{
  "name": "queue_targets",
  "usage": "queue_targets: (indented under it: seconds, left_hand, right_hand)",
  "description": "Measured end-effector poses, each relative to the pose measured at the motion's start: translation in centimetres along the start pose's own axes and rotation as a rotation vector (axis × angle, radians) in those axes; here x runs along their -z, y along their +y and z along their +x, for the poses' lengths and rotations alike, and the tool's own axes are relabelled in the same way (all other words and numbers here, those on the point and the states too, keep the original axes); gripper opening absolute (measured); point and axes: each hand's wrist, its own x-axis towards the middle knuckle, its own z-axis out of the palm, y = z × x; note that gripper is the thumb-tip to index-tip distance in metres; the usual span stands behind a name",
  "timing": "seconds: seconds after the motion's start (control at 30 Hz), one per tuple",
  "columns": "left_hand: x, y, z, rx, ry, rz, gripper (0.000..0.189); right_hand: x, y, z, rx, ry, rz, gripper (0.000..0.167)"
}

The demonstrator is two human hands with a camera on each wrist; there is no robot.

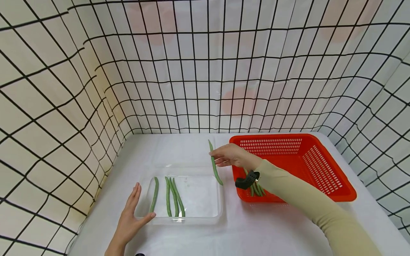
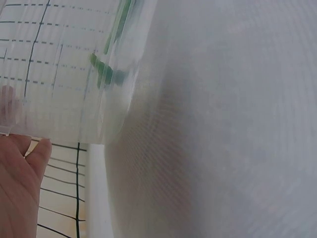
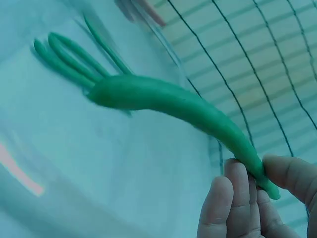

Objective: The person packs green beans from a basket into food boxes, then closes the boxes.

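Observation:
My right hand point(image 1: 233, 155) pinches a green bean point(image 1: 215, 170) between thumb and fingers, above the right rim of a clear plastic container point(image 1: 203, 199). In the right wrist view, the held bean point(image 3: 163, 99) stretches out from the fingertips near one end. Several green beans point(image 1: 168, 199) lie lengthwise in the container, one of them apart near its left wall. At the container's left front corner is my left hand point(image 1: 129, 217), thumb and fingers spread. From the left wrist view, that hand point(image 2: 20, 178) is by the container's wall point(image 2: 54, 99); whether it presses there I cannot tell.
Right of the container stands a red plastic basket point(image 1: 282, 167) with perforated walls. More green beans point(image 1: 258, 190) lie in its near left corner, partly hidden by my wrist and its black strap point(image 1: 246, 180). Black wire grid point(image 1: 198, 81) encloses the white table point(image 1: 179, 149) at the back and sides.

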Motion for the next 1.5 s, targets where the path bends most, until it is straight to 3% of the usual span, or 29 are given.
queue_targets:
  seconds: [0.37,0.8,1.23,1.5]
  left_hand:
    - [-0.1,0.1,0.0,-0.001,0.011,0.007,0.107]
    - [-0.1,0.0,0.0,-0.010,0.017,0.010,0.108]
    - [-0.2,0.0,-0.1,-0.016,0.023,0.005,0.108]
    - [-0.2,0.1,0.0,-0.015,0.018,0.005,0.108]
  right_hand:
    - [-7.2,2.6,1.6,-0.020,-0.125,-0.090,0.019]
    - [-10.0,6.0,2.5,-0.059,-0.147,-0.136,0.012]
    - [-9.6,6.4,2.1,-0.069,-0.138,-0.154,0.022]
    - [-5.8,3.6,0.7,0.027,-0.156,-0.143,0.036]
